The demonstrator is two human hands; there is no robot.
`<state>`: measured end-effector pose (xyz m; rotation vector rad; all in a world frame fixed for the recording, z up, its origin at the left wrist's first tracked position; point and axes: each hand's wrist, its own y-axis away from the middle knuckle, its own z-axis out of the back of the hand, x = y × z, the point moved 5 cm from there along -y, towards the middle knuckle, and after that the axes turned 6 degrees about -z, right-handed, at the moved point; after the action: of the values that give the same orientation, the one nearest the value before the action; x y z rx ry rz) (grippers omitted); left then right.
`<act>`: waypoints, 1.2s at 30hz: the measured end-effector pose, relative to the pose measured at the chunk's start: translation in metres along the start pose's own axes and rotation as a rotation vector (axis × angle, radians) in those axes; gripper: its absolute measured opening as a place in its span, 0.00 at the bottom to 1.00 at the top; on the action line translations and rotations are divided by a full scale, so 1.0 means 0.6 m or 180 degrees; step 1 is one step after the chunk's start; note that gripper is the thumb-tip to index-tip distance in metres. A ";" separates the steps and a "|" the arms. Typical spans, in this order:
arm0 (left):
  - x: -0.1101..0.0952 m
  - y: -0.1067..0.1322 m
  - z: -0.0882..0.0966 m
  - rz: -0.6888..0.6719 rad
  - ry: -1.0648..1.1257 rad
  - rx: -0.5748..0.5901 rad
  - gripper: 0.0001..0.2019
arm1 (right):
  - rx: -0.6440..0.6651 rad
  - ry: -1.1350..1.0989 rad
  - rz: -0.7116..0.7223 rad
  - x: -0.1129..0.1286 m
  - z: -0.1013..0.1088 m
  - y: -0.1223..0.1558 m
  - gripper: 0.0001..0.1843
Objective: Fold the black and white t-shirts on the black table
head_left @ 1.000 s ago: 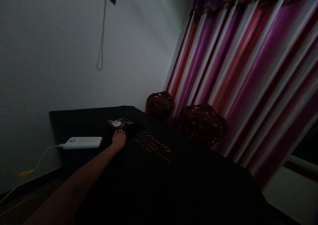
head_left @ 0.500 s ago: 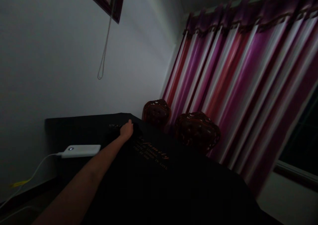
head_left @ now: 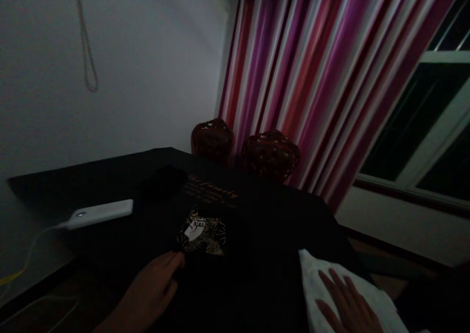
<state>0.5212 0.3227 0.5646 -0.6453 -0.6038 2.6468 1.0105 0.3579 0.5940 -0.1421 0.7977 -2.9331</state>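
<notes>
My left hand (head_left: 157,284) is low over the near left part of the dark table, its fingers closed at the edge of a black, cloth-like piece with a gold leafy print and a white patch (head_left: 203,235). The dimness hides how far that piece reaches. At the lower right, my right hand (head_left: 348,303) lies flat, fingers spread, on a white crumpled sheet or bag (head_left: 312,274); its material is unclear. Farther back rests a black, soft-looking bundle (head_left: 165,178), beside gold lettering on the black table cover (head_left: 271,235).
A white power bank (head_left: 103,213) with a white cable lies on the table's left side. Two carved dark chairs (head_left: 213,139) stand behind the far edge, before striped curtains (head_left: 286,78). A looped cord (head_left: 88,63) hangs on the left wall.
My left hand has drawn back from the far part of the table to the near edge. The patterned piece, my right hand and the white sheet have come into view. The view has tilted down and right.
</notes>
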 end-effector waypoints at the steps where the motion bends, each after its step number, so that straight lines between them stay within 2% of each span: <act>1: -0.006 0.009 0.008 -0.0056 -0.0064 0.0090 0.19 | 0.0193 0.0067 -0.0021 -0.003 0.002 -0.003 0.33; 4: -0.051 0.003 0.032 -0.0260 0.0059 0.0259 0.12 | 0.0364 0.0325 -0.0220 0.017 0.037 -0.023 0.34; 6: -0.101 -0.012 0.027 -0.0399 0.0289 0.0338 0.10 | 0.0254 0.0325 -0.0092 0.070 0.072 -0.035 0.32; 8: -0.156 -0.028 -0.001 -0.0590 0.0445 0.0470 0.12 | 0.0295 0.0056 0.0174 0.142 0.099 -0.037 0.26; 9: -0.180 -0.035 -0.020 -0.0670 0.0434 0.0506 0.13 | 0.0468 -0.0149 0.0315 0.179 0.105 -0.034 0.22; 12: -0.215 -0.058 -0.069 -0.0655 0.0218 0.0387 0.11 | 0.1167 -0.0636 0.0544 0.264 0.101 -0.013 0.14; 13: -0.214 -0.064 -0.079 -0.0550 0.0224 0.0308 0.08 | 0.1347 -0.0712 0.0576 0.281 0.095 -0.007 0.13; 15: -0.196 -0.075 -0.088 -0.0244 0.0518 0.0167 0.10 | 0.1554 -0.0791 0.0598 0.301 0.081 -0.001 0.12; 18: -0.155 -0.078 -0.086 0.0336 0.1247 -0.0063 0.11 | 0.1632 -0.0944 0.0632 0.313 0.058 -0.015 0.13; 20: -0.135 -0.073 -0.085 0.0561 0.1607 -0.0216 0.11 | 0.1699 -0.1053 0.0569 0.318 0.037 -0.034 0.17; 24: -0.121 -0.058 -0.093 0.0628 0.2034 -0.0317 0.12 | 0.2045 -0.1445 0.0005 0.339 -0.017 -0.069 0.25; 26: -0.118 -0.053 -0.098 0.0640 0.2235 -0.0388 0.12 | 0.2159 -0.1772 -0.0204 0.358 -0.038 -0.077 0.25; 28: -0.116 -0.050 -0.100 0.0667 0.2475 -0.0454 0.13 | 0.2259 -0.2042 -0.0342 0.379 -0.053 -0.079 0.21; 31: -0.113 -0.048 -0.099 0.0772 0.2810 -0.0476 0.16 | 0.2389 -0.2300 -0.0555 0.399 -0.066 -0.077 0.16; 34: -0.115 -0.046 -0.099 0.0787 0.3024 -0.0450 0.16 | 0.2430 -0.2466 -0.0637 0.405 -0.071 -0.074 0.18; 36: -0.117 -0.043 -0.101 0.0724 0.3117 -0.0469 0.15 | 0.2374 -0.2601 -0.0673 0.403 -0.071 -0.073 0.15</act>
<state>0.6163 0.3343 0.5529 -1.9480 -0.4210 2.0669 0.7628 0.3877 0.5952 -1.2725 -0.4311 -2.6995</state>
